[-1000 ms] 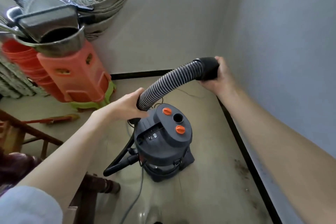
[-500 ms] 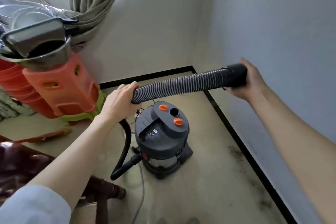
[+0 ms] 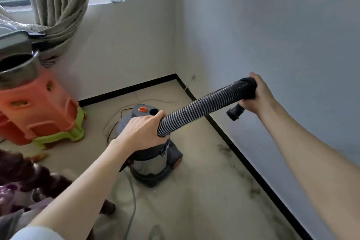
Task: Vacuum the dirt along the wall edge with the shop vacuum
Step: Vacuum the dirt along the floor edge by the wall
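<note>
Above vac (image 3: 152, 154), hose (image 3: 196, 109) gripped in both hands' fingers (image 3: 161, 118).

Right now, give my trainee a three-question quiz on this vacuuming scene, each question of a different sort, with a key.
1. True or false: the nozzle end of the hose is touching the floor.
2. Which hand grips the hose beside the shop vacuum? A) left hand B) right hand C) neither
3. Fill in: the dirt lies on the floor along the black ____ at the foot of the right-hand wall.

Key
1. False: it is held up in the air, above the floor.
2. A; the right hand holds the black cuff at the far end.
3. Baseboard strip.
</note>
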Action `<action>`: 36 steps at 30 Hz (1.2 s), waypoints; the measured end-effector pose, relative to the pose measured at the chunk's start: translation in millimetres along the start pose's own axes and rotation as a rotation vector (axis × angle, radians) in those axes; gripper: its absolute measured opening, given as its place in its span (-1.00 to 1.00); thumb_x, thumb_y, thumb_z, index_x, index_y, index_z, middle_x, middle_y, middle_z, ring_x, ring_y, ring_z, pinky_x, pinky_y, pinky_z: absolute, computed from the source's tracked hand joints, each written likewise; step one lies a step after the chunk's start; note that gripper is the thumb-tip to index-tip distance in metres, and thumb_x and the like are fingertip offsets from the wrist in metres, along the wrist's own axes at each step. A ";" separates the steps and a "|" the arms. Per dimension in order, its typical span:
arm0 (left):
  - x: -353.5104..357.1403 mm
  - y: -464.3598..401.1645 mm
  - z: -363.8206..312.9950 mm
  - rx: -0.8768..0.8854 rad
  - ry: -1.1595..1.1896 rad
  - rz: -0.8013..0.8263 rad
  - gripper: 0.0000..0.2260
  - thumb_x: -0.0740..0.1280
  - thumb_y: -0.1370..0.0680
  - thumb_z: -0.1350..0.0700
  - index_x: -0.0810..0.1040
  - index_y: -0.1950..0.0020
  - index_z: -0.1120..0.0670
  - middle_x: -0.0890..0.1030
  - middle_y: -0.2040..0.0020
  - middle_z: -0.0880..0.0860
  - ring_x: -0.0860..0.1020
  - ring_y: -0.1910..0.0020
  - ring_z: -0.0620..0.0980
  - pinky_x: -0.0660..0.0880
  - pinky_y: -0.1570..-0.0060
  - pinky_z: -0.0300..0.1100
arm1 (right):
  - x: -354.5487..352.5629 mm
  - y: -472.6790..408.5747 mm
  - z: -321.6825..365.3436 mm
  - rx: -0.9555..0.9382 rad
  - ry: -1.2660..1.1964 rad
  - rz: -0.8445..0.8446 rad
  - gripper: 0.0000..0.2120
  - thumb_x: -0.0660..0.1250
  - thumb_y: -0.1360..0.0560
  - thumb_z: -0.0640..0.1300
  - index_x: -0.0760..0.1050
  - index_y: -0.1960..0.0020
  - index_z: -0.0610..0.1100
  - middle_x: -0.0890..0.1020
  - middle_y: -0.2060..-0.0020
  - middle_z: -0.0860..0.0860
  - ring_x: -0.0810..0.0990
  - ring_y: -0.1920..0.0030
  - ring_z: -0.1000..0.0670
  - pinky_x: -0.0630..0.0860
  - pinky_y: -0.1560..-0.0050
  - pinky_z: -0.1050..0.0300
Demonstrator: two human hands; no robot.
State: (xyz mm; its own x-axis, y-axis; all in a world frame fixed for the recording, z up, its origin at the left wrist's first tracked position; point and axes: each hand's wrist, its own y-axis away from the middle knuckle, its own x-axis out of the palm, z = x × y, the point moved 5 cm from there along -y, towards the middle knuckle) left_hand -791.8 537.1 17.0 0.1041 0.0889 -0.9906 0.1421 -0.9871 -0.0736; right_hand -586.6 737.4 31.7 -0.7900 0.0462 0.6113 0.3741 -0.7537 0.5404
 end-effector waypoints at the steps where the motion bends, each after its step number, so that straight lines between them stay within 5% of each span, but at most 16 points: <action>1: 7.3 5.6 -19.0 0.022 0.014 0.016 -0.54 0.30 -0.49 -0.18 0.28 -0.26 0.01 0.56 0.08 -0.07 0.53 0.21 -0.08 0.46 0.30 -0.21 | -16.0 10.4 5.9 -0.002 0.014 -0.007 -0.63 0.42 -0.46 -0.01 0.39 -0.06 -0.24 0.58 0.19 -0.13 0.61 0.22 -0.06 0.60 0.37 0.11; 4: 35.8 25.2 -74.8 0.031 0.096 0.062 -0.58 0.33 -0.48 -0.16 0.31 -0.20 0.03 0.50 0.12 -0.10 0.49 0.21 -0.11 0.33 0.37 -0.33 | -65.3 42.6 21.7 0.009 0.044 -0.022 -0.68 0.41 -0.47 -0.04 0.39 0.03 -0.25 0.59 0.26 -0.15 0.61 0.28 -0.07 0.59 0.32 0.09; 7: 67.7 44.8 -116.6 0.012 0.170 0.069 -0.61 0.34 -0.47 -0.16 0.35 -0.17 0.01 0.52 0.05 -0.11 0.53 0.12 -0.07 0.40 0.27 -0.23 | -114.3 60.8 32.5 -0.011 0.076 0.013 -0.76 0.37 -0.48 -0.09 0.37 0.05 -0.22 0.59 0.37 -0.16 0.59 0.39 -0.10 0.60 0.28 0.07; 13: 108.7 78.6 -188.9 0.059 0.266 0.144 -0.59 0.32 -0.48 -0.18 0.33 -0.17 0.04 0.45 0.06 -0.11 0.47 0.07 -0.09 0.36 0.16 -0.19 | -192.3 86.2 47.1 -0.044 0.149 0.012 -0.81 0.27 -0.46 -0.14 0.32 0.00 -0.19 0.49 0.21 -0.15 0.55 0.40 -0.07 0.59 0.30 0.13; 19: 119.7 84.8 -237.3 0.126 0.373 0.288 -0.54 0.31 -0.49 -0.19 0.30 -0.20 0.07 0.47 0.03 -0.07 0.47 0.12 -0.08 0.32 0.20 -0.22 | -235.2 101.4 69.5 -0.132 0.206 -0.086 -0.61 0.40 -0.43 -0.11 0.35 -0.16 -0.20 0.52 0.07 -0.18 0.57 0.41 -0.09 0.58 0.31 0.07; 25: 158.4 90.0 -306.7 0.224 0.315 0.492 -0.53 0.20 -0.52 -0.26 0.27 -0.23 0.05 0.50 -0.05 0.02 0.50 0.02 0.02 0.36 0.10 -0.15 | -276.7 128.4 105.0 -0.214 0.581 -0.204 -0.73 0.42 -0.47 -0.06 0.39 0.01 -0.18 0.53 0.13 -0.19 0.59 0.30 -0.13 0.61 0.17 -0.07; 36: 223.2 92.8 -372.3 0.382 0.275 0.822 -0.54 0.30 -0.52 -0.17 0.34 -0.24 0.11 0.49 -0.16 0.08 0.47 -0.15 0.10 0.38 -0.06 -0.07 | -319.9 163.2 92.7 -0.242 1.009 -0.193 -0.74 0.38 -0.49 -0.13 0.42 -0.11 -0.18 0.55 0.17 -0.14 0.61 0.20 -0.16 0.63 0.07 -0.11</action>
State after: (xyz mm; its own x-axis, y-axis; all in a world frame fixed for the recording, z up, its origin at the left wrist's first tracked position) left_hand -388.9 514.9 -168.0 0.2632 -0.6734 -0.6909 -0.4055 -0.7270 0.5541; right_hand -227.8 660.4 -22.1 -0.9052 -0.3041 -0.2968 0.1803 -0.9074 0.3796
